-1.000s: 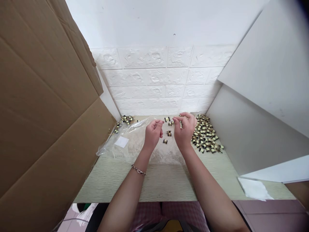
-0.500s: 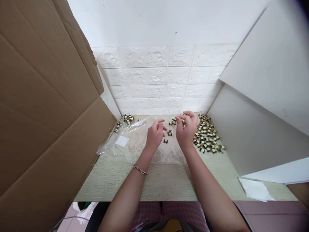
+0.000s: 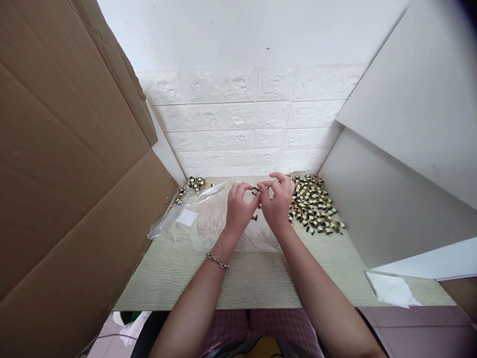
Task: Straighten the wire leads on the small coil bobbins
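Cardboard panel walls off 9 o'clock side. Small heap at 10 o'clock of hands, beside clear bag spread flat on table. Left hand, right hand: fingertips narrowed, meeting on small component above bag; tiny part suits pinch grip. Large heap at 3 o'clock, close to right hand for easy reach.

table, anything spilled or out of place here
Nothing looks damaged. The small parts lie in a loose pile on the table, with a few strays on the clear bag, and a white sheet lies by the front edge.
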`<move>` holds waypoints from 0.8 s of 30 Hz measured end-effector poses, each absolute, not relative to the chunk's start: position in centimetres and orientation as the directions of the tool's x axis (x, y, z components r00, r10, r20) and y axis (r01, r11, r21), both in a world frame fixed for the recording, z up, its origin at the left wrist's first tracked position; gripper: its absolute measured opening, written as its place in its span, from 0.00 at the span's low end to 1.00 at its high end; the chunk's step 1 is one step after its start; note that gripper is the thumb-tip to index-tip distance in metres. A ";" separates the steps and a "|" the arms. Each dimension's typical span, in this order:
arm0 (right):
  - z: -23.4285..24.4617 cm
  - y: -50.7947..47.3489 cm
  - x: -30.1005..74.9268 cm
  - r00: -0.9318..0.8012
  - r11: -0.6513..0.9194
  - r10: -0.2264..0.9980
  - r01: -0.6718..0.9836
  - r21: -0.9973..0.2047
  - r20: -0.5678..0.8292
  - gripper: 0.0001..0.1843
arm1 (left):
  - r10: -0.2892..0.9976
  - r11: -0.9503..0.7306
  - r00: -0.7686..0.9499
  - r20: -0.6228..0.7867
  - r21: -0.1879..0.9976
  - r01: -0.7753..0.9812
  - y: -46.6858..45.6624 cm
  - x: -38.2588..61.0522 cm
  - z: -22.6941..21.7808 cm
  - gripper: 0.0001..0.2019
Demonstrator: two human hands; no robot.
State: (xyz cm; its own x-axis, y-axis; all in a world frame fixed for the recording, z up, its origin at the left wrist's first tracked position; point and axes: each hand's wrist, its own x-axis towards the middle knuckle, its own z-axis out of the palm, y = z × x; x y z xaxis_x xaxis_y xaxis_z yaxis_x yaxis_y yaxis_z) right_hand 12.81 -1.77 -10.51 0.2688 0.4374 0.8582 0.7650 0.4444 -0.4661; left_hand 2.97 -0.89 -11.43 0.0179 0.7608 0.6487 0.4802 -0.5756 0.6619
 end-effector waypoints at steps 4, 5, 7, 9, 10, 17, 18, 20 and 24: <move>-10.5 -1.8 12.6 0.242 0.476 0.428 0.759 -0.445 0.871 0.05 | 0.770 -0.557 -0.014 0.638 0.681 0.476 -0.7 2.9 -11.4 0.07; -10.6 -1.8 12.6 0.237 0.480 0.433 0.756 -0.445 0.870 0.05 | 0.773 -0.549 -0.021 0.634 0.686 0.476 -0.7 2.9 -11.4 0.07; -10.6 -1.8 12.5 0.229 0.484 0.446 0.752 -0.448 0.865 0.05 | 0.782 -0.538 -0.029 0.623 0.697 0.475 -0.6 2.8 -11.4 0.06; -10.7 -1.8 12.5 0.227 0.482 0.458 0.749 -0.454 0.860 0.05 | 0.789 -0.531 -0.028 0.614 0.704 0.472 -0.6 2.8 -11.3 0.06; -10.7 -1.8 12.5 0.228 0.479 0.462 0.749 -0.458 0.857 0.05 | 0.791 -0.529 -0.027 0.611 0.705 0.472 -0.6 2.8 -11.3 0.06; -10.9 -1.8 12.4 0.223 0.453 0.486 0.762 -0.462 0.845 0.05 | 0.783 -0.544 0.002 0.622 0.683 0.487 -0.5 2.8 -11.4 0.05; -10.9 -1.8 12.4 0.221 0.451 0.488 0.764 -0.461 0.844 0.05 | 0.779 -0.550 0.008 0.627 0.676 0.491 -0.4 2.8 -11.4 0.05; -10.9 -1.8 12.4 0.221 0.449 0.492 0.765 -0.462 0.842 0.05 | 0.765 -0.562 0.014 0.644 0.657 0.502 -0.4 2.7 -11.3 0.05; -10.9 -1.7 12.5 0.244 0.444 0.485 0.758 -0.477 0.840 0.06 | 0.716 -0.599 0.022 0.698 0.597 0.534 -0.3 2.4 -11.1 0.03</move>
State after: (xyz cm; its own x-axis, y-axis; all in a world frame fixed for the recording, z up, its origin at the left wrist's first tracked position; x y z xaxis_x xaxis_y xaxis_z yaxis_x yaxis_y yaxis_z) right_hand 12.49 -1.75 -10.87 0.2437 0.4852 0.8398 0.7585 0.4443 -0.4768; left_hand 2.40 -0.34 -11.12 0.0217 0.7158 0.6979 0.5336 -0.5987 0.5974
